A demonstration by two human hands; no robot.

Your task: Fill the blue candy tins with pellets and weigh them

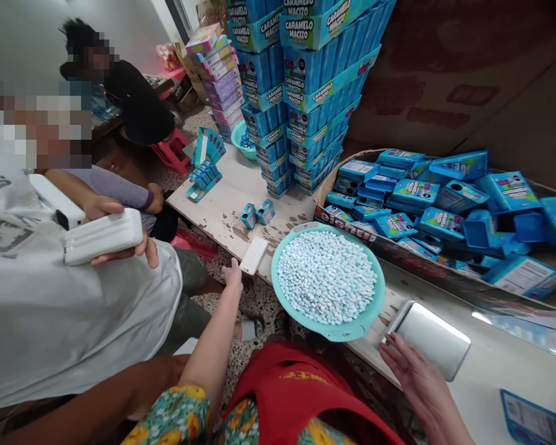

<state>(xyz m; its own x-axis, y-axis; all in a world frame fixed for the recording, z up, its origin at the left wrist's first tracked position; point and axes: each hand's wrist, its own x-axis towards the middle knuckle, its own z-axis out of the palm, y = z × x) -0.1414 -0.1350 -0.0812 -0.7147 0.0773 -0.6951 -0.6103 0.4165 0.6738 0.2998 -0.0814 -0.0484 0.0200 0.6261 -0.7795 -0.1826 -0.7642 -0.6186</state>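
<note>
My left hand point(233, 273) reaches out over the floor to the table's near edge, with its fingers closed on one end of a flat white bar point(254, 255). My right hand point(410, 371) lies open with spread fingers, and its fingertips touch the near edge of a shiny metal plate point(430, 338) on the table. Between the hands, a turquoise bowl point(347, 332) heaped with small pale blue and white candies sits on the table edge. Two small blue boxes point(257, 214) stand beyond the white bar.
Tall stacks of blue "Caramelo Macizo" cartons point(315, 86) rise at the back. A basket point(327, 185) of loose blue boxes is on the right. A person in a white shirt on the left holds a white device point(102, 236). Another person in black sits farther back.
</note>
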